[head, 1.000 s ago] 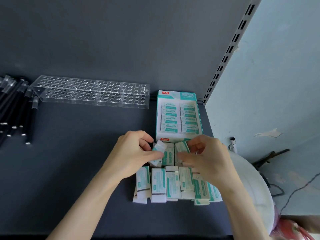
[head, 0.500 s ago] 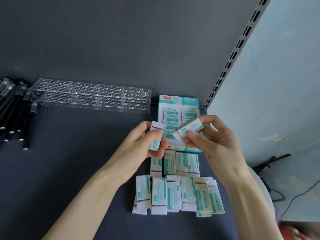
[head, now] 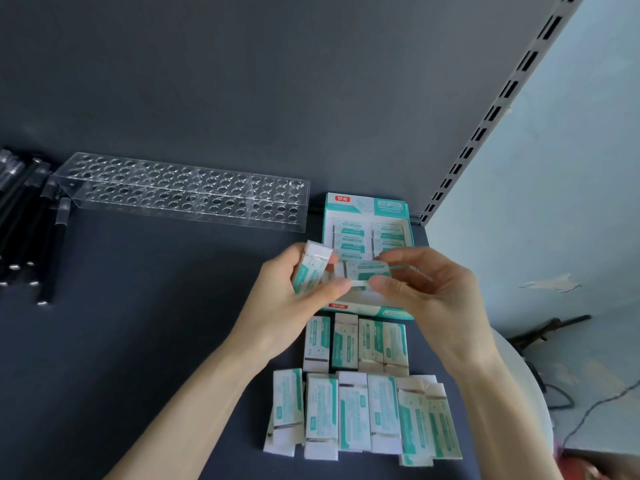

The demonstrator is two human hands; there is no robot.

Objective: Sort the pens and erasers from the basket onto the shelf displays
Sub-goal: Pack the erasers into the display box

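My left hand (head: 291, 299) grips a white and green eraser (head: 310, 268), held upright above the shelf. My right hand (head: 426, 292) pinches a second eraser (head: 363, 271) lying sideways, its left end against my left fingers. Both erasers hover over the front of the open teal eraser display box (head: 367, 202), which holds rows of erasers. Several loose erasers (head: 353, 410) lie in two rows on the dark shelf (head: 138, 341) below my hands. Black pens (head: 27, 233) lie at the far left beside a clear acrylic pen holder (head: 180, 190) with many round holes.
The shelf's dark back panel rises behind the displays. A slotted upright (head: 491, 116) marks the shelf's right end, with a pale wall beyond. A white round rim (head: 519, 375) shows past the shelf's right edge, with cables on the floor.
Both hands picked one eraser each from the upper loose row and lifted them over the box. The right hand's eraser has now moved left to meet the left hand's.
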